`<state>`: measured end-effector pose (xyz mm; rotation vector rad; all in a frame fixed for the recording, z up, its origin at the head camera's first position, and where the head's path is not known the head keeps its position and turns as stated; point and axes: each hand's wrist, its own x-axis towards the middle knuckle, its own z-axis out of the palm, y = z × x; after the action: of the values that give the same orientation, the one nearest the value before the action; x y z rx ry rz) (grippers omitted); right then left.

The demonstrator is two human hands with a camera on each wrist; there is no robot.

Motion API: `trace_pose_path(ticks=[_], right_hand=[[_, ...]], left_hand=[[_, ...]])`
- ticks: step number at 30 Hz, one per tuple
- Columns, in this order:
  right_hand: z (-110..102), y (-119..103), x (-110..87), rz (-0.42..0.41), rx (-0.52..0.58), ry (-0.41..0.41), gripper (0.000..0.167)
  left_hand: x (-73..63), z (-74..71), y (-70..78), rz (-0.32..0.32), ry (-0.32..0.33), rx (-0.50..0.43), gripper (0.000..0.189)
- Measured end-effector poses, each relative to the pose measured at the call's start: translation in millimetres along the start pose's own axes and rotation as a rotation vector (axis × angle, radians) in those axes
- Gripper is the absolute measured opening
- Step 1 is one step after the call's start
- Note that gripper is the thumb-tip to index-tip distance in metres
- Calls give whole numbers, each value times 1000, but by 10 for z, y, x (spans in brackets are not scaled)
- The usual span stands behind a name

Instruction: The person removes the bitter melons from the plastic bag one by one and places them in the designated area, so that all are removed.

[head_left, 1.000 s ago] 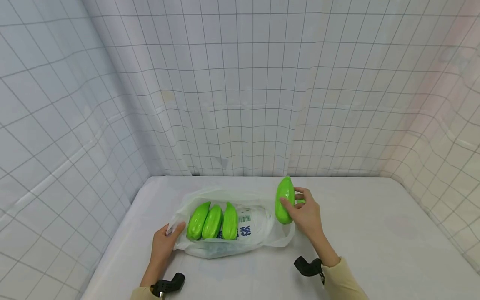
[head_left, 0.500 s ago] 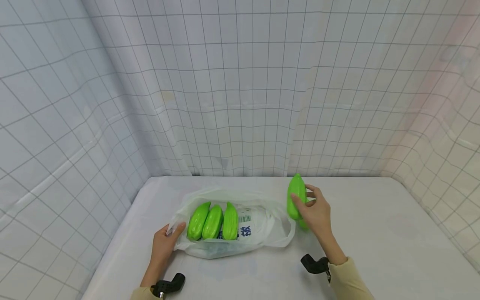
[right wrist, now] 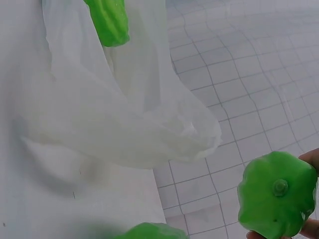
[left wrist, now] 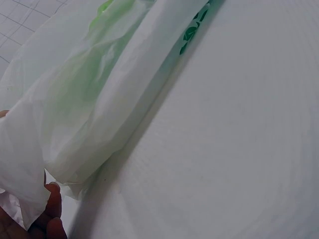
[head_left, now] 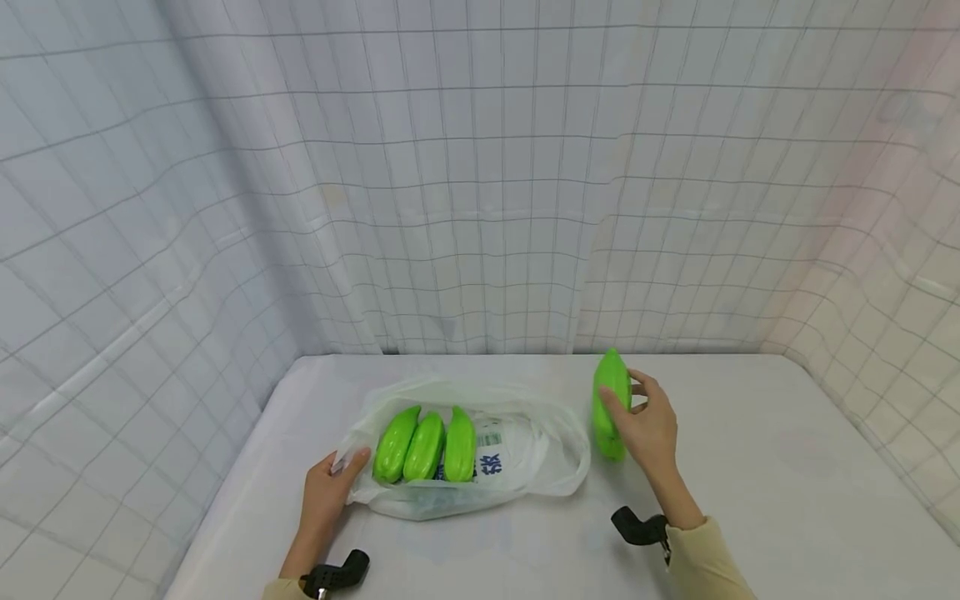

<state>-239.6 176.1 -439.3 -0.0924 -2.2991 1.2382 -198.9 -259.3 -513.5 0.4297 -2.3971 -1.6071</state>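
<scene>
In the head view, a white plastic bag [head_left: 551, 467] lies on its side with its mouth spread wide, and three glossy green ridged gourds [head_left: 423, 446] rest side by side in its left part. My left hand [head_left: 326, 496] pinches the bag's left edge; the left wrist view shows fingers behind the thin plastic [left wrist: 20, 164]. To the right of the bag, my right hand [head_left: 651, 425] holds another green gourd [right wrist: 276, 196] upright between thumb and fingers. Beneath it, another gourd [right wrist: 152, 232] sits on the table, mostly hidden in the head view by the held one.
A white-covered table [head_left: 757, 475] extends to the right of my right hand. White curtains with a dark grid [head_left: 480, 208] hang behind the table and along both sides. A black wrist camera [head_left: 637, 527] is strapped at each wrist.
My right hand has carried the held gourd rightward, away from over the bag's right end to above the table beside it. My left hand and the bag have stayed nearly still.
</scene>
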Motion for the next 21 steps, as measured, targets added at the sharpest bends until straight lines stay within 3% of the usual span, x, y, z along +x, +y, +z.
trace_pose_path(ticks=[21], right_hand=[[-148,263,73,136,-82,51,60]], left_hand=[[-2,-5,-1,7,-11,-16,55]])
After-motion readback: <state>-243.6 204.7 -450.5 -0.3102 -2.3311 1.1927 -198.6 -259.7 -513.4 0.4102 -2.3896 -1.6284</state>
